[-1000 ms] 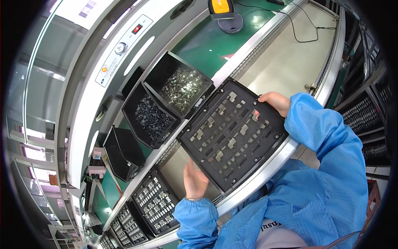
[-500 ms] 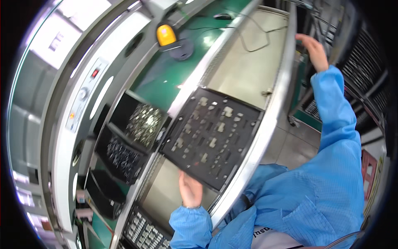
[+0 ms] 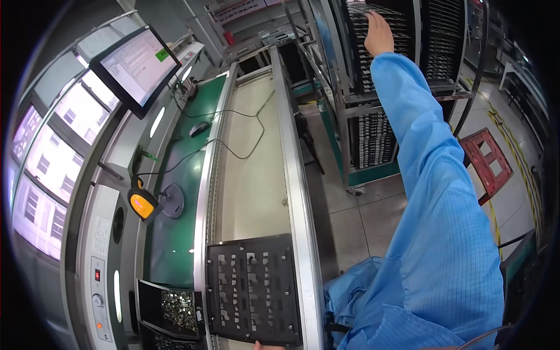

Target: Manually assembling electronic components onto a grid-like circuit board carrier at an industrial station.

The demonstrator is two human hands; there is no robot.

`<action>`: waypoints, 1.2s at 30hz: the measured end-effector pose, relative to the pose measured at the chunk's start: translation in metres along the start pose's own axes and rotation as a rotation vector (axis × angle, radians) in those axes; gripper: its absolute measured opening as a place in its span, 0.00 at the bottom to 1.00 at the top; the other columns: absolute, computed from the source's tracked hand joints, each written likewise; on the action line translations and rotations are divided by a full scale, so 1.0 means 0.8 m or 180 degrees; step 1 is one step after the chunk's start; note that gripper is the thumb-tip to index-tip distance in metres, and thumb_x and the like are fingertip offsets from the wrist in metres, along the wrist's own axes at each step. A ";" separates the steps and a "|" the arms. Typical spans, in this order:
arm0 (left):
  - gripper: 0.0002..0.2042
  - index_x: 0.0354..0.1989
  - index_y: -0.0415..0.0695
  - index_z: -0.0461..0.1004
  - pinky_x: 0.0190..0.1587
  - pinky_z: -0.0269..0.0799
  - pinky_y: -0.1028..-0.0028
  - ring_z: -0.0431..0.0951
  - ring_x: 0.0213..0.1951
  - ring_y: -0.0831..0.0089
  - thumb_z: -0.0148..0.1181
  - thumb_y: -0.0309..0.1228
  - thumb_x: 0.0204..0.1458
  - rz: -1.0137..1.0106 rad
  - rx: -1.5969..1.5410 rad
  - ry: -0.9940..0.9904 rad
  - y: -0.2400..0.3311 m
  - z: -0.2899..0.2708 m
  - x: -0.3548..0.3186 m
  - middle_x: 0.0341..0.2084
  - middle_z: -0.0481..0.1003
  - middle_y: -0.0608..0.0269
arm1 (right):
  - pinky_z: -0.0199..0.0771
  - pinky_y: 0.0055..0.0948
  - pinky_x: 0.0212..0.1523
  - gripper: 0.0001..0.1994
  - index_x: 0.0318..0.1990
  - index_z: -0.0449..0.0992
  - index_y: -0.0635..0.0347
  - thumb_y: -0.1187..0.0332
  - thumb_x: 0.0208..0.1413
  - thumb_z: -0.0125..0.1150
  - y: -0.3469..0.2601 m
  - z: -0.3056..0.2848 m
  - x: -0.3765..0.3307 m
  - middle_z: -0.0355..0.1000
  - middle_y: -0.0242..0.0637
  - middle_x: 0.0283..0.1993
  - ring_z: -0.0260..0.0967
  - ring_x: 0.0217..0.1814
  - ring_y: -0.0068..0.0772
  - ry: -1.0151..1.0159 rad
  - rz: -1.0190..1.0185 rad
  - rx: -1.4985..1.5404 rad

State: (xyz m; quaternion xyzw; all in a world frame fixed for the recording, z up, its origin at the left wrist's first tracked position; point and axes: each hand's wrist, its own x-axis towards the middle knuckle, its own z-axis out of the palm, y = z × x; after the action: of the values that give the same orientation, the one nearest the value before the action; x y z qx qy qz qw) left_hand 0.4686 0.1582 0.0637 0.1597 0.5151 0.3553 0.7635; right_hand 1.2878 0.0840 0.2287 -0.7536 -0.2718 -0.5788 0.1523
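Note:
A black fixture tray point(image 3: 219, 251) with rows of cutouts and small pale parts lies across the conveyor rails point(image 3: 300, 216). At its near edge, only a sliver of my left hand point(image 3: 268, 347) shows, touching or just beside the tray; its fingers are mostly cut off by the picture's lower rim. My right arm reaches far forward to a tall rack point(image 3: 408, 44) with slots full of thin boards. My right hand point(image 3: 380, 36) is at the front of the slots, fingers stretched out towards the board edges. I cannot make out anything held in it.
Left of the conveyor, a green bench mat point(image 3: 195, 157) carries a yellow scanner point(image 3: 142, 204) on a round stand, a mouse point(image 3: 199, 129) and a black bin point(image 3: 153, 315) of small metal parts. A monitor point(image 3: 135, 67) stands beyond. A cable point(image 3: 256, 137) crosses the conveyor; a red frame point(image 3: 487, 163) is at right.
My view has swung towards the rack, so the tray appears lower. My right hand has moved forward to the rack's slots. My left hand has nearly left the picture beside the tray.

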 end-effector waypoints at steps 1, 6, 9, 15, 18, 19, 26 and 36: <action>0.26 0.59 0.38 0.62 0.63 0.50 0.62 0.61 0.59 0.61 0.49 0.40 0.54 0.0034 0.0004 -0.0037 -0.003 0.001 0.000 0.59 0.63 0.57 | 0.50 0.37 0.67 0.28 0.59 0.60 0.56 0.82 0.46 0.47 0.014 0.004 0.004 0.56 0.38 0.64 0.51 0.68 0.41 0.0041 0.0029 -0.0006; 0.26 0.59 0.38 0.62 0.62 0.52 0.61 0.61 0.59 0.60 0.50 0.40 0.53 0.0099 0.0111 0.0329 -0.002 0.002 -0.002 0.59 0.63 0.57 | 0.41 0.40 0.70 0.33 0.66 0.50 0.52 0.79 0.51 0.46 0.042 0.010 0.038 0.49 0.33 0.70 0.44 0.72 0.33 -0.1221 0.0376 -0.1110; 0.27 0.58 0.38 0.63 0.61 0.53 0.61 0.62 0.58 0.60 0.51 0.41 0.53 0.0132 0.0090 0.0119 -0.003 -0.003 0.003 0.58 0.64 0.57 | 0.41 0.41 0.70 0.33 0.67 0.50 0.52 0.77 0.52 0.48 0.046 -0.001 0.060 0.53 0.36 0.68 0.46 0.71 0.36 -0.2141 0.0601 -0.0930; 0.26 0.56 0.39 0.66 0.59 0.54 0.60 0.63 0.56 0.60 0.52 0.42 0.51 0.0210 0.0002 0.0055 -0.008 -0.014 0.012 0.56 0.66 0.57 | 0.44 0.42 0.69 0.37 0.66 0.50 0.51 0.79 0.45 0.53 0.053 -0.027 0.054 0.55 0.35 0.66 0.48 0.69 0.38 -0.1371 0.0213 -0.1012; 0.26 0.57 0.39 0.65 0.60 0.54 0.60 0.63 0.56 0.59 0.52 0.42 0.51 0.0151 -0.0069 0.0392 -0.012 -0.027 0.012 0.56 0.66 0.56 | 0.45 0.43 0.68 0.37 0.66 0.51 0.53 0.77 0.45 0.54 0.049 -0.021 0.068 0.51 0.36 0.68 0.45 0.71 0.37 -0.1409 0.0068 -0.1020; 0.26 0.57 0.39 0.65 0.60 0.54 0.60 0.63 0.56 0.59 0.52 0.42 0.51 0.0199 -0.0160 0.0415 -0.009 -0.030 0.013 0.56 0.66 0.56 | 0.45 0.44 0.68 0.37 0.66 0.51 0.53 0.78 0.45 0.53 0.044 -0.018 0.074 0.51 0.37 0.68 0.45 0.71 0.37 -0.1516 0.0164 -0.1005; 0.28 0.59 0.38 0.61 0.61 0.54 0.57 0.62 0.58 0.56 0.51 0.39 0.50 -0.0113 -0.0711 -0.0123 -0.022 -0.062 0.045 0.57 0.65 0.53 | 0.52 0.50 0.64 0.30 0.63 0.55 0.55 0.76 0.49 0.48 0.087 -0.009 0.081 0.57 0.39 0.65 0.55 0.65 0.44 -0.2095 0.0438 -0.1045; 0.22 0.56 0.37 0.61 0.61 0.56 0.58 0.65 0.57 0.56 0.44 0.33 0.53 0.0581 -0.0721 -0.0464 -0.019 -0.032 0.027 0.56 0.66 0.53 | 0.67 0.40 0.49 0.12 0.42 0.76 0.61 0.78 0.48 0.53 0.089 -0.086 0.073 0.67 0.47 0.49 0.65 0.50 0.50 -0.0727 -0.1030 -0.0470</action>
State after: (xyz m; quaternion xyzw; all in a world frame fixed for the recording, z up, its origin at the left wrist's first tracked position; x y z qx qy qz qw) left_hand 0.4563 0.1596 0.0295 0.1440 0.3982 0.4665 0.7765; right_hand 1.2860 0.0027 0.3097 -0.7700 -0.3617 -0.5248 -0.0300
